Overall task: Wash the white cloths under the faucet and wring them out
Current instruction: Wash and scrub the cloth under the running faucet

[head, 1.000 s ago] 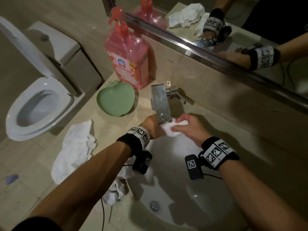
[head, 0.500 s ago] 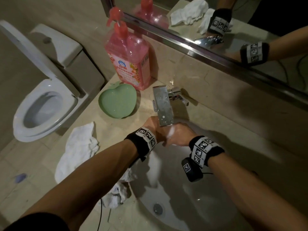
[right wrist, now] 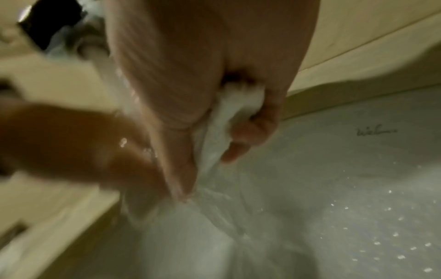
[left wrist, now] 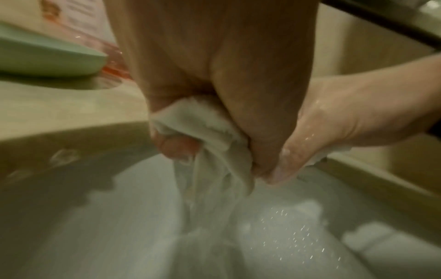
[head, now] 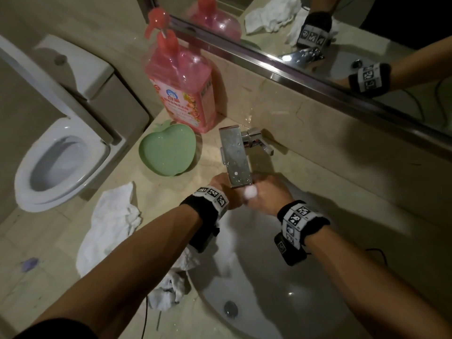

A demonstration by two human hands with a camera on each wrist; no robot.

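Under the faucet (head: 236, 157), over the far rim of the sink (head: 318, 302): left hand (head: 221, 189) and right hand (head: 270, 195), touching, both clenched round one wet white cloth (left wrist: 214, 130).
- Cloth in hands: bunched into a short roll, long axis roughly left to right between the fists; a loose tail hangs down toward the basin in the left wrist view. Right wrist view is blurred, but fingers (right wrist: 253, 132) curl round the white wad.
- Room to move: faucet spout sits just above the knuckles; wall and mirror (head: 342, 45) close behind; open basin lies near and below the wrists.
- Table (head: 305, 177): beige stone. Second cloth (head: 107, 223) lies crumpled at the left edge, well apart from the hands. Third cloth (head: 171, 287) bunched at the sink's near-left rim, under the left forearm.
- Far left of faucet: green apple-shaped dish (head: 167, 149), pink pump bottle (head: 181, 86) just behind it.
- Beyond the table's left edge: toilet (head: 61, 152), seat raised.
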